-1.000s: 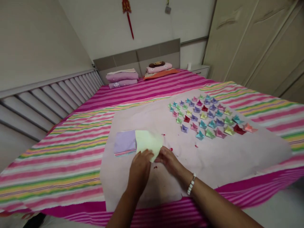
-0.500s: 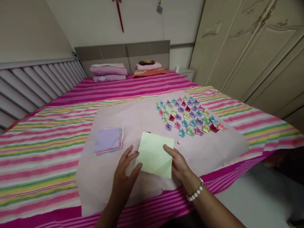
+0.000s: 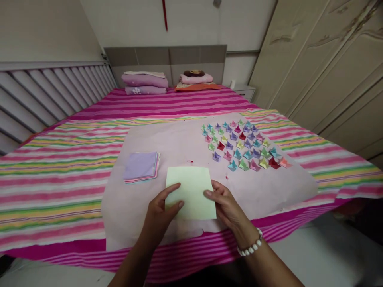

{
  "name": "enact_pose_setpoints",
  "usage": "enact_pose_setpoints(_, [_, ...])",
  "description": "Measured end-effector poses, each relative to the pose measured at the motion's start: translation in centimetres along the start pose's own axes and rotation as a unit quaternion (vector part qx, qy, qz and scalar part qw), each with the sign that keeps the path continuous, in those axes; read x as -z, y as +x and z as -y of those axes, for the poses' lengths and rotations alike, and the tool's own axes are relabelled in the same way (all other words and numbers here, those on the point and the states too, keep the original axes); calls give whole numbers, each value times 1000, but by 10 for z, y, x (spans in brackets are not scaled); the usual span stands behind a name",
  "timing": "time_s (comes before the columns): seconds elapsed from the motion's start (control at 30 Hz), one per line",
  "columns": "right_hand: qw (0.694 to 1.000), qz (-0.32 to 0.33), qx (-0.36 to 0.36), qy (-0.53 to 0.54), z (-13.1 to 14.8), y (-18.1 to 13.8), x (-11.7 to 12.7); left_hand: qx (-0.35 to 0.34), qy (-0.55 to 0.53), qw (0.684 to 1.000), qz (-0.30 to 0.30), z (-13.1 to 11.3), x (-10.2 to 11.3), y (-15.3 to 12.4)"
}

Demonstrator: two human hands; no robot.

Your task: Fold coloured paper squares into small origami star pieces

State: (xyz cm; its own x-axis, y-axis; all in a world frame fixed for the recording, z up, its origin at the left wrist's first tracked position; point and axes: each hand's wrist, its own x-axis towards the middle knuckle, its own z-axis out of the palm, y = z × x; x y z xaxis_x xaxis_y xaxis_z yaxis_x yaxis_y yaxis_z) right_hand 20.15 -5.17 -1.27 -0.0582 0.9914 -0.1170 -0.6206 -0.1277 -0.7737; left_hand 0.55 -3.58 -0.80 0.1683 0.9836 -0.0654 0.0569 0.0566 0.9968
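A square sheet of light green paper (image 3: 191, 197) is held above the pale mat, with its face toward me. My right hand (image 3: 224, 203) pinches it by the right edge, thumb on the near face and fingers partly behind. Over the left part of the sheet reaches my left hand (image 3: 161, 209), its thumb and index finger stretched out and apart; its other fingers are mostly hidden. Left of the hands lies a stack of square paper (image 3: 140, 165), lavender on top with other colours at the edges.
Rows of small folded paper pieces (image 3: 241, 145) in many colours stand on the mat (image 3: 167, 139) at right. Tiny red scraps (image 3: 190, 161) lie beyond the sheet. The mat covers a striped bed (image 3: 72, 159). Folded bedding (image 3: 145, 83) is stacked at the headboard (image 3: 194, 56).
The green sheet has turned level and shifted slightly left. My left hand has come over its left part, while my right hand keeps its pinch. The camera view has shifted.
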Motion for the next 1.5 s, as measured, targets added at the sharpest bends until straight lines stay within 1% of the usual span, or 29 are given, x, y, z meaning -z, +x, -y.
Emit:
enact_pose_setpoints(0.07, [999,-18,30,-20,1,-1,1,-18,19,1000,-7,1,1,-1])
enact_pose_setpoints(0.17, [995,-34,72,-62,5,-3,2,-54,81,995,-29,0,2,-2])
enact_pose_setpoints(0.23, [990,-24,96,-105,7,-5,2,-78,133,986,-56,-4,2,-3])
enact_pose_setpoints(0.3, [979,-9,111,-170,9,-7,2,-106,171,977,-71,-9,2,-3])
enact_pose_setpoints(0.37, [957,-11,134,-255,9,-8,2,-143,184,970,-69,-13,3,-4])
enact_pose_setpoints(0.47, [904,-26,198,-377,10,-8,0,-179,187,964,-61,-15,3,-4])
enact_pose_setpoints(0.53, [873,-24,243,-423,12,-7,-2,-187,185,963,-63,-14,3,-5])
enact_pose_setpoints(0.6, [858,-18,272,-435,16,-6,-3,-193,183,961,-70,-13,5,-5])
enact_pose_setpoints(0.63, [861,-14,277,-427,18,-5,-3,-196,187,960,-72,-13,6,-5])
enact_pose_setpoints(0.67, [872,-8,270,-408,20,-5,-4,-200,197,957,-71,-13,8,-4])
enact_pose_setpoints(0.73, [912,3,222,-346,25,-4,-4,-203,229,950,-57,-13,11,-1])
enact_pose_setpoints(0.8, [942,1,169,-290,26,-3,-6,-190,238,952,-27,-15,13,2])
enact_pose_setpoints(0.83, [948,-4,154,-280,26,-3,-7,-166,224,960,-6,-17,13,3])
enact_pose_setpoints(0.87, [948,-8,149,-283,25,-2,-9,-127,192,973,23,-19,11,4])
enact_pose_setpoints(0.93, [940,4,150,-307,22,-1,-12,-24,95,989,106,-23,5,4])
enact_pose_setpoints(1.0, [934,30,142,-327,19,1,-16,60,15,980,191,-25,-2,3])
enact_pose_setpoints(1.03, [933,39,137,-329,17,2,-17,84,-2,973,214,-24,-6,3])
enact_pose_setpoints(1.07, [935,42,134,-327,16,3,-18,98,-7,972,216,-23,-9,4])
enact_pose_setpoints(1.1, [937,38,135,-321,15,3,-18,107,-10,973,202,-21,-11,4])
enact_pose_setpoints(1.17, [942,14,144,-303,14,5,-16,111,-35,982,147,-18,-14,7])
enact_pose_setpoints(1.23, [945,-1,153,-289,14,5,-11,108,-90,986,90,-15,-14,10])
enact_pose_setpoints(1.33, [940,19,161,-299,9,0,-4,115,-172,978,20,-16,-16,14])
enact_pose_setpoints(1.37, [932,30,172,-319,6,-2,-2,117,-197,973,4,-17,-16,16])
enact_pose_setpoints(1.4, [916,43,191,-351,2,-5,-1,117,-222,968,-6,-18,-17,17])
enact_pose_setpoints(1.43, [893,53,219,-389,-2,-7,-1,114,-246,962,-10,-19,-18,18])
enact_pose_setpoints(1.5, [832,49,286,-473,-9,-12,-2,111,-286,952,-3,-20,-20,20])
